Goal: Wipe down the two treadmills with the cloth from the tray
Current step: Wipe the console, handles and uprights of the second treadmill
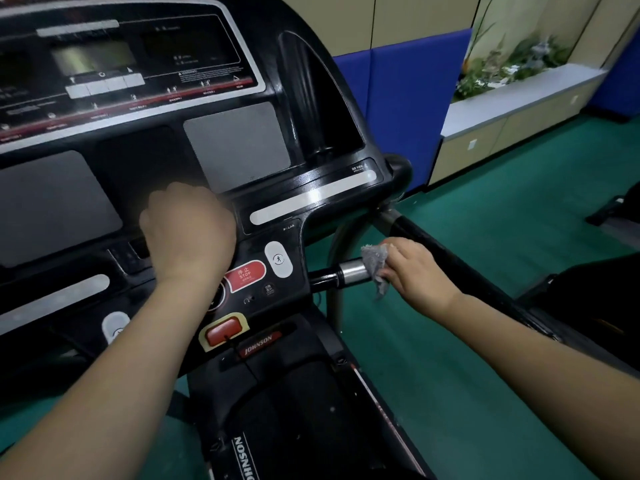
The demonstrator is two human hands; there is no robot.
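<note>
Right of the red STOP button (244,275), the right hand (415,271) is pinching a frayed grey cloth (375,265); the curled, empty-looking left hand (187,230) above is risking pressing that button.

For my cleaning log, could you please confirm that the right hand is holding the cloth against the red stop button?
Not quite. The head view shows the right hand holding the cloth against the metal grip, not the stop button, which lies further left on the console.
</note>
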